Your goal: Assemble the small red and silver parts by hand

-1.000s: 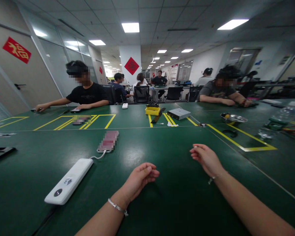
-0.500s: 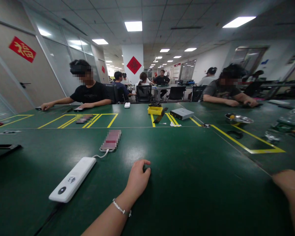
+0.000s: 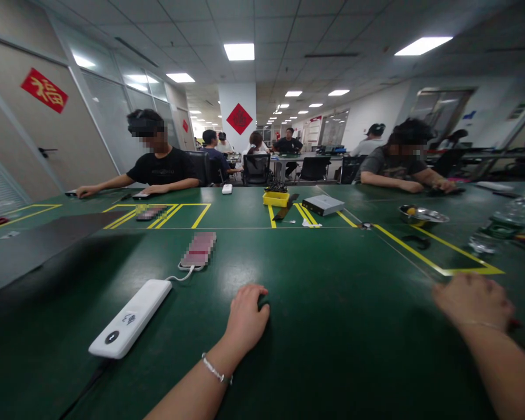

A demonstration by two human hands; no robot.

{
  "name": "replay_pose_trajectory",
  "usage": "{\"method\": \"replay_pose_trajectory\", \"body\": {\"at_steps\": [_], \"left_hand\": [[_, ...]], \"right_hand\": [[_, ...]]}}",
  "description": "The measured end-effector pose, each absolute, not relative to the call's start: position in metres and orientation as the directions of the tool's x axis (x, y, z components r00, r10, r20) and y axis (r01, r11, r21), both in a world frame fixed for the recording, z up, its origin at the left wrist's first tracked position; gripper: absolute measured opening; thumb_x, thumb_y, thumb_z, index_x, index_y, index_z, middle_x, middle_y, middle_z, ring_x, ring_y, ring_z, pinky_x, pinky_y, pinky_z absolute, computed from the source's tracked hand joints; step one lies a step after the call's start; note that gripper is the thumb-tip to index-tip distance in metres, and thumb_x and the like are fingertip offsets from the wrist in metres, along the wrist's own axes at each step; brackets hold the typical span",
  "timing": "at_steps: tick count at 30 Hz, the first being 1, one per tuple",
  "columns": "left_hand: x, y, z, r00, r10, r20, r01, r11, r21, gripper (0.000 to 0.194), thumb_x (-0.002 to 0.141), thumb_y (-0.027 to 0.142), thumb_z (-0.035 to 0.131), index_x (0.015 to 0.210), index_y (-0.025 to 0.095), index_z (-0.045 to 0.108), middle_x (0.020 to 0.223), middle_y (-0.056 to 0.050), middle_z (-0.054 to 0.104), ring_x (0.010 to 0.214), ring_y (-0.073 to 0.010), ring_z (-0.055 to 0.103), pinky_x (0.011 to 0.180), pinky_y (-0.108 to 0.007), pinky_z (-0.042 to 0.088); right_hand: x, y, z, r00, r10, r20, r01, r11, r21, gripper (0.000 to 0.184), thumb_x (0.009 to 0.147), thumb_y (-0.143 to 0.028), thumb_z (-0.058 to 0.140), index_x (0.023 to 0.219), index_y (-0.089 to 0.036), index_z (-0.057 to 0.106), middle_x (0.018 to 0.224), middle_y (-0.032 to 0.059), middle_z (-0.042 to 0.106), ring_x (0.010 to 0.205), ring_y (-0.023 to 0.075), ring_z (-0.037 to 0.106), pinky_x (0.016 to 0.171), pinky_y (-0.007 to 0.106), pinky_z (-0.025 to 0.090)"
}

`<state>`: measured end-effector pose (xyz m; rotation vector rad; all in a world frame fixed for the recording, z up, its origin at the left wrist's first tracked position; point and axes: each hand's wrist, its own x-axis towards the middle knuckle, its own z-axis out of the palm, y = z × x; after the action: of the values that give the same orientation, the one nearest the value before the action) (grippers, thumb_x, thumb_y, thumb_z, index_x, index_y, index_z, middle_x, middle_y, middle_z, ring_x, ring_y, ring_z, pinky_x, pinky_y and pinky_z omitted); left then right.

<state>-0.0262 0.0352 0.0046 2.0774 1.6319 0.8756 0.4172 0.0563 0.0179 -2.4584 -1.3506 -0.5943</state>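
My left hand [image 3: 246, 318] lies palm down on the green table [image 3: 332, 326], its fingers resting loosely on the surface with nothing in them. Left of it a white power bank [image 3: 129, 319] is linked by a short white cable to a phone [image 3: 197, 251]. My right hand [image 3: 473, 300] sits at the right near a yellow tape line. Its fingers are curled into a fist, and a small red tip shows at its far side. I cannot make out what it holds.
A large grey flat panel [image 3: 35, 245] lies at the left. Farther back stand a yellow bin [image 3: 276, 198], a grey box [image 3: 324, 204], a metal bowl [image 3: 422, 214] and a plastic bottle [image 3: 507, 219]. Other people sit along the far edge.
My right hand swung out to the right edge, then came back in by the yellow line, now curled. My left hand turned palm down. The grey panel has appeared at the left.
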Motion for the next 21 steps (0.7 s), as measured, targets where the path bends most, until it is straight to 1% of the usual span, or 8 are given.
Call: {"method": "replay_pose_trajectory", "body": {"at_steps": [3,6,9,12,15,17,19,21], "left_hand": [[-0.026,0.033,0.005,0.198,0.957,0.210,0.769,-0.285,0.573,0.034,0.071,0.019,0.049,0.105,0.020,0.054,0.115,-0.006,0.053,0.115,-0.0222,0.039,0.097,-0.038,0.028],[-0.024,0.029,0.005,0.308,0.935,0.176,0.795,-0.354,0.493,0.048,0.074,0.029,0.049,0.121,0.023,0.042,0.135,-0.004,0.034,0.128,-0.0257,0.016,0.101,-0.044,0.019],[-0.022,0.023,0.006,0.432,0.889,0.155,0.794,-0.456,0.402,0.055,0.076,0.038,0.048,0.127,0.027,0.032,0.141,-0.002,0.022,0.130,-0.0268,0.005,0.102,-0.049,0.014],[-0.021,0.020,0.006,0.504,0.857,0.108,0.783,-0.506,0.360,0.054,0.079,0.040,0.043,0.129,0.028,0.028,0.139,-0.002,0.027,0.129,-0.0251,0.013,0.102,-0.048,0.014],[-0.022,0.021,0.007,0.508,0.857,0.089,0.788,-0.504,0.353,0.051,0.079,0.040,0.043,0.128,0.028,0.031,0.138,-0.003,0.029,0.128,-0.0242,0.019,0.103,-0.047,0.014],[-0.023,0.022,0.007,0.505,0.859,0.087,0.788,-0.499,0.361,0.050,0.079,0.042,0.043,0.126,0.028,0.034,0.138,-0.002,0.028,0.128,-0.0239,0.019,0.103,-0.047,0.014],[-0.024,0.023,0.008,0.503,0.861,0.078,0.785,-0.492,0.377,0.050,0.079,0.043,0.043,0.126,0.029,0.035,0.139,-0.001,0.028,0.128,-0.0235,0.019,0.103,-0.047,0.014],[-0.025,0.023,0.009,0.500,0.863,0.071,0.780,-0.484,0.397,0.049,0.079,0.043,0.043,0.126,0.029,0.035,0.138,-0.001,0.028,0.128,-0.0230,0.018,0.103,-0.046,0.013]], "right_hand": [[0.328,0.064,0.030,0.076,0.893,0.443,0.996,-0.088,0.007,0.045,0.078,-0.029,0.033,0.109,-0.002,0.052,0.115,0.0195,0.046,0.111,0.0268,0.038,0.094,0.039,0.030],[0.238,0.055,0.021,-0.212,0.912,0.352,0.956,0.269,-0.120,0.045,0.082,-0.032,0.029,0.119,-0.013,0.047,0.124,0.0087,0.042,0.119,0.0209,0.031,0.100,0.038,0.026],[0.176,0.031,0.004,-0.448,0.868,0.213,0.842,0.490,-0.226,0.044,0.083,-0.033,0.031,0.124,-0.021,0.042,0.130,0.0032,0.037,0.122,0.0189,0.027,0.101,0.040,0.024],[0.155,0.015,-0.002,-0.574,0.808,0.132,0.773,0.588,-0.238,0.044,0.083,-0.033,0.032,0.126,-0.023,0.039,0.132,0.0023,0.034,0.122,0.0187,0.029,0.102,0.041,0.022],[0.171,0.023,0.009,-0.608,0.786,0.112,0.759,0.616,-0.211,0.043,0.082,-0.036,0.035,0.123,-0.025,0.044,0.129,0.0011,0.039,0.120,0.0189,0.032,0.100,0.039,0.025],[0.201,0.038,0.021,-0.501,0.850,0.161,0.838,0.523,-0.153,0.040,0.081,-0.035,0.035,0.116,-0.023,0.051,0.121,0.0032,0.047,0.114,0.0189,0.038,0.098,0.037,0.028],[0.245,0.054,0.031,-0.247,0.937,0.246,0.961,0.270,-0.064,0.039,0.080,-0.032,0.034,0.109,-0.017,0.055,0.112,0.0091,0.053,0.107,0.0210,0.044,0.094,0.038,0.032],[0.302,0.064,0.033,0.078,0.944,0.321,0.996,-0.086,0.013,0.040,0.079,-0.031,0.034,0.105,-0.011,0.056,0.107,0.0161,0.052,0.103,0.0265,0.045,0.087,0.042,0.034]]}}
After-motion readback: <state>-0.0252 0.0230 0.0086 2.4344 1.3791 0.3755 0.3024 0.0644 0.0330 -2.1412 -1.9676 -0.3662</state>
